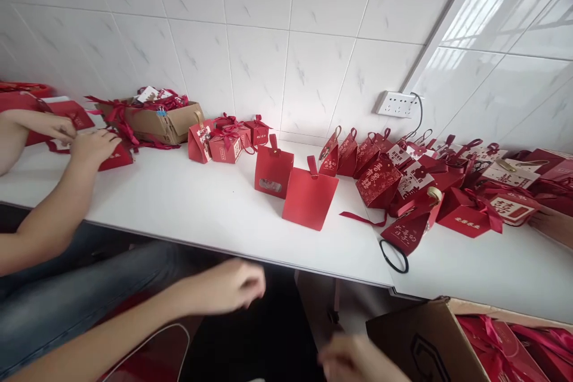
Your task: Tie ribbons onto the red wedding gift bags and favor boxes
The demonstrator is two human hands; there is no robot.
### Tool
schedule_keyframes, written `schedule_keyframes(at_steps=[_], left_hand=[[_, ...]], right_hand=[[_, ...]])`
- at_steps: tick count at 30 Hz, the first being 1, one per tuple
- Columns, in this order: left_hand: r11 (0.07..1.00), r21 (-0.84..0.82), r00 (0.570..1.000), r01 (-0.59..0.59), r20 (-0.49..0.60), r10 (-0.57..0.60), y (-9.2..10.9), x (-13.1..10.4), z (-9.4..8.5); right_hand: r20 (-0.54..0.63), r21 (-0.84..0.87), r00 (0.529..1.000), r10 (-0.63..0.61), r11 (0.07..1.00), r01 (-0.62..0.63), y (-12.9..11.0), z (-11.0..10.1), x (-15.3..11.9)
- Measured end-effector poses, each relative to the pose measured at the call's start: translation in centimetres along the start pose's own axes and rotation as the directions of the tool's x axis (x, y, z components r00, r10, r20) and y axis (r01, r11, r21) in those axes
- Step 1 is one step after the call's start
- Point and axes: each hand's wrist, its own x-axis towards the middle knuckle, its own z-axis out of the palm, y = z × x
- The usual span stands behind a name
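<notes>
My left hand (239, 286) is in front of the table's near edge, over my dark lap. Its fingers are loosely curled, and nothing shows in them. Low in the view, my right hand (347, 359) is smeared by motion, so its fingers cannot be made out. It is nearest to the cardboard box on the right. Beyond my hands, a plain red gift box (310, 198) with a ribbon loop stands upright on the table. Just behind it to the left is another red gift box (273, 172) with a small window. Neither hand touches them.
Many red and white gift boxes (379, 180) crowd the table's right side, near a black ring (394, 256). A cardboard box (412, 340) holds more red boxes. At left, a co-worker's hands (92, 146) work beside a ribbon-filled carton (150, 125). Another hand (553, 224) shows far right.
</notes>
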Motion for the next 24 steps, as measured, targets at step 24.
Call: schedule_keyframes(at_steps=[24], left_hand=[[0.845, 0.132, 0.59, -0.518, -0.66, 0.465, 9.6, 10.4, -8.7]], right_hand=[[-0.68, -0.065, 0.652, -0.335, 0.913, 0.402, -8.4, -11.5, 15.8]])
